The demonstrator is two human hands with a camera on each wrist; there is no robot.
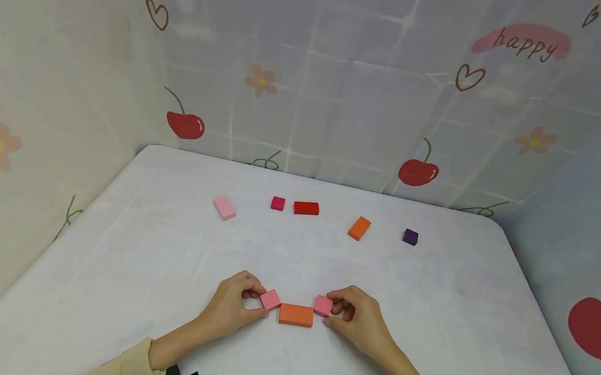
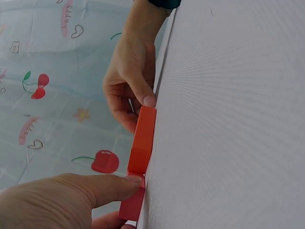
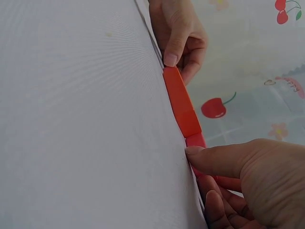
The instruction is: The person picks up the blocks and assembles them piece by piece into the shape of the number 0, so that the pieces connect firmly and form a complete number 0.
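Note:
An orange rectangular block (image 1: 296, 315) lies flat near the front of the white table. At its left end, my left hand (image 1: 236, 304) pinches a pink block (image 1: 270, 300), turned at an angle, between thumb and fingers. On the other side my right hand (image 1: 358, 318) grips a second pink block (image 1: 323, 305) by its outer edge, close to the orange block's right end. Seen from the left wrist, the left thumb rests on the pink block (image 2: 132, 202) beside the orange block (image 2: 144, 138). The right wrist view shows the right thumb on its pink block (image 3: 196, 140), partly hidden.
Farther back on the table (image 1: 188, 249) lie a light pink block (image 1: 224, 207), a small magenta block (image 1: 277, 203), a red block (image 1: 306, 208), a tilted orange block (image 1: 359, 228) and a dark purple block (image 1: 410, 236). Printed curtains (image 1: 343, 106) hang around the table's far and side edges.

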